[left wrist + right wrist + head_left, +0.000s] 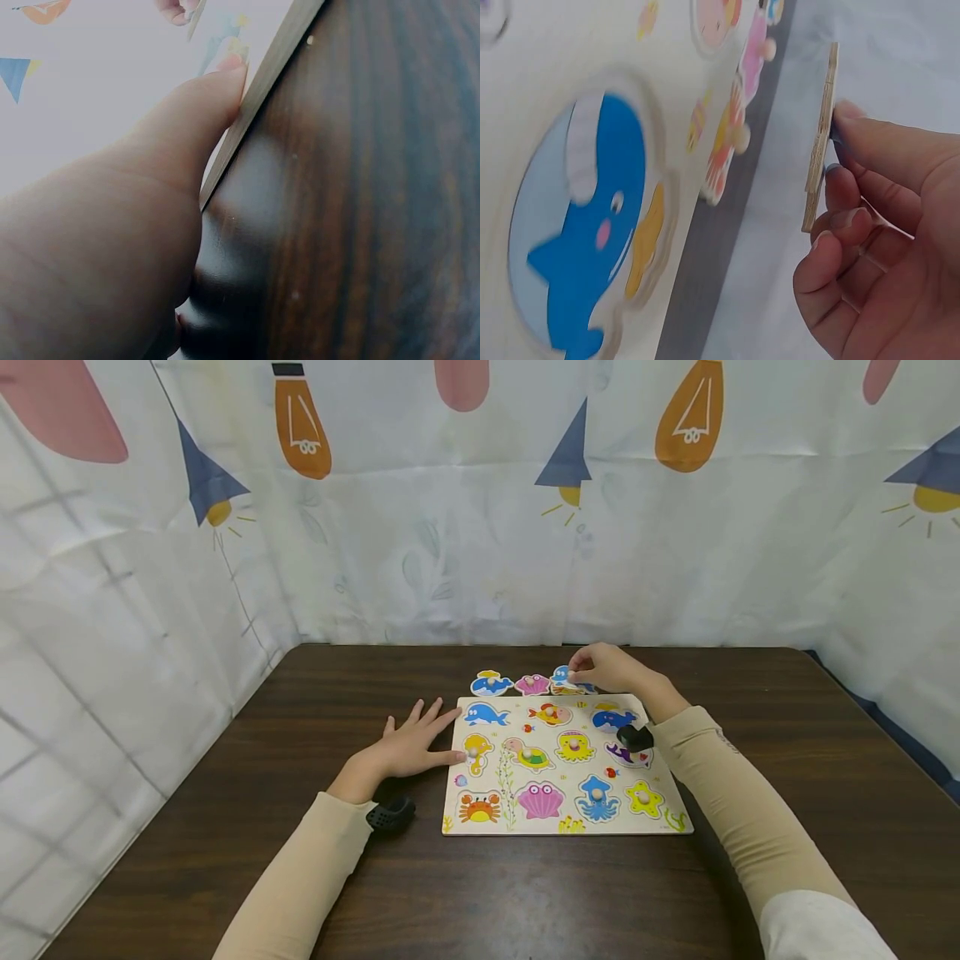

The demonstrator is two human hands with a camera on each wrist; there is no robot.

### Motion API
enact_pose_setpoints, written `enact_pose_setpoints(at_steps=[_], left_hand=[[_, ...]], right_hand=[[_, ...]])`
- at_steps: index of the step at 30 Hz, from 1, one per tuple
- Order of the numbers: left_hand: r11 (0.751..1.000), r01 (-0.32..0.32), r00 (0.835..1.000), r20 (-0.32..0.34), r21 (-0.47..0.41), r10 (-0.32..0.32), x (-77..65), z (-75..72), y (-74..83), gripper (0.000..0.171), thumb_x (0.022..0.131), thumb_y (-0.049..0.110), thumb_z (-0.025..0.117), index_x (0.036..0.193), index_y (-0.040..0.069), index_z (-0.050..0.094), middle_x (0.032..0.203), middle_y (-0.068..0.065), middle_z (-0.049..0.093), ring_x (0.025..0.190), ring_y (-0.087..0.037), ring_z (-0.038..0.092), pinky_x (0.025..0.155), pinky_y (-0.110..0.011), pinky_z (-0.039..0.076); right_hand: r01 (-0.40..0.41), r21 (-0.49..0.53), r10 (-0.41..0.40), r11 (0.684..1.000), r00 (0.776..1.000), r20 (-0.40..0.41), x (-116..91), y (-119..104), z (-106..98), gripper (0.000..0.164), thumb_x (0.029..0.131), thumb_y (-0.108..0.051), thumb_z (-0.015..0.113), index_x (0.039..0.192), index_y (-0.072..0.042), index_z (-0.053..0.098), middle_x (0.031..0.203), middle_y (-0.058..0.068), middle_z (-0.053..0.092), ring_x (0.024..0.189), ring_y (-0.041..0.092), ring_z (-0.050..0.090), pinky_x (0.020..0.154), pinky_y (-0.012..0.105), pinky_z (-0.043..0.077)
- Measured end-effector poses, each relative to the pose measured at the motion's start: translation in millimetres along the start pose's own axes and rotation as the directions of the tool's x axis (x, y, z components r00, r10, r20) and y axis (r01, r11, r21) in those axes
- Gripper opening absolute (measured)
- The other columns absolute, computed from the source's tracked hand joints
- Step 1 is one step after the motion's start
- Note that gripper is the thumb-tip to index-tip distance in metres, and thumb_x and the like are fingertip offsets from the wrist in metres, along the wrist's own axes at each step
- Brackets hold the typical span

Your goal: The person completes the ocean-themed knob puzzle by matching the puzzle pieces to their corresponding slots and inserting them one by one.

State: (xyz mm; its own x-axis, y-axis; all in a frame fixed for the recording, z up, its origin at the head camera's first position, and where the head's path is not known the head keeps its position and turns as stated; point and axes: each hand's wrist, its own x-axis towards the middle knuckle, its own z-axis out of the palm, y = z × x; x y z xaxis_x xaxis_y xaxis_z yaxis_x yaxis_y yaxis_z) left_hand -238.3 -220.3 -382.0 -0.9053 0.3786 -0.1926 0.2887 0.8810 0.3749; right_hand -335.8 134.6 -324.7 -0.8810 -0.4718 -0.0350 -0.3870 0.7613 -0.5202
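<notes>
In the head view, a wooden puzzle board (566,781) with sea animal pictures lies on the table. My right hand (611,670) is beyond its far edge and pinches a blue wooden puzzle piece (561,673) between thumb and fingers. The right wrist view shows that piece (823,135) edge-on, its picture turned out of sight. Fingers spread, my left hand (408,745) lies by the board's left side, and its thumb (214,94) rests on the board edge.
Behind the board lie a blue whale piece (491,684), a pink shell piece (532,685) and an orange-red piece with a knob (724,150). The brown table (585,893) ends at a printed white curtain (465,560).
</notes>
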Motion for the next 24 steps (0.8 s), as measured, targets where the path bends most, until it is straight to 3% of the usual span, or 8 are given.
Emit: enact_pose_setpoints(at_steps=[17,24], left_hand=[[1.0,0.006,1.0,0.006,-0.004,-0.006,-2.7,-2.1,4.0,0.093,0.095,0.07,0.056,0.167,0.025,0.018,0.171,-0.016,0.003,0.154,-0.044,-0.005,0.109,-0.079,-0.003],[1.0,-0.004,1.0,0.011,-0.007,0.005,-1.7,-2.8,3.8,0.093,0.095,0.07,0.055,0.167,0.024,0.017,0.171,-0.016,0.002,0.154,-0.045,-0.005,0.109,-0.08,-0.003]], right_hand=[[0.059,0.046,-0.061,0.997,0.997,0.044,18,-45,27,0.012,0.101,-0.015,0.068,0.107,-0.004,0.068,0.097,0.008,0.064,0.086,0.023,0.057,0.08,0.034,0.051],[0.098,0.041,-0.1,0.994,0.993,0.067,26,-63,41,0.012,0.101,-0.015,0.069,0.106,-0.005,0.069,0.094,0.007,0.059,0.084,0.021,0.054,0.069,0.029,0.046]])
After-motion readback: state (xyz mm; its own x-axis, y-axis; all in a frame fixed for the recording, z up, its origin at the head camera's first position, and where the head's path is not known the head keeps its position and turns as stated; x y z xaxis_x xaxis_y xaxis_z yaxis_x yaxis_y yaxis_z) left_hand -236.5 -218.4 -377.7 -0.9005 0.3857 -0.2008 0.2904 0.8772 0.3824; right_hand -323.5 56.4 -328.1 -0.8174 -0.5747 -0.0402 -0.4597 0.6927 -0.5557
